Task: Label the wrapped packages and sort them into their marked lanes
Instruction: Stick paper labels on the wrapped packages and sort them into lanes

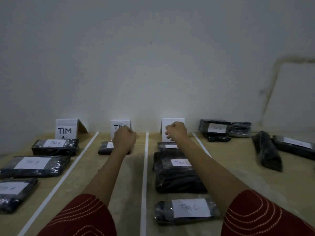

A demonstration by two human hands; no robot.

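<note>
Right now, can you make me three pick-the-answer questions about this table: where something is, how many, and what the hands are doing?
1. Where does the folded white paper sign marked TIM A stand?
A) far end of the left lane
B) middle lane
C) near table edge
2. How many black plastic-wrapped packages lie in that lane?
A) one
B) three
C) six
3. How are the left hand and right hand?
A) flat open
B) curled into fists
C) gripping a pen
Answers: 1 A, it stands behind the farthest package there. 2 B, three lie in a row. 3 B, both show curled fingers.
</note>
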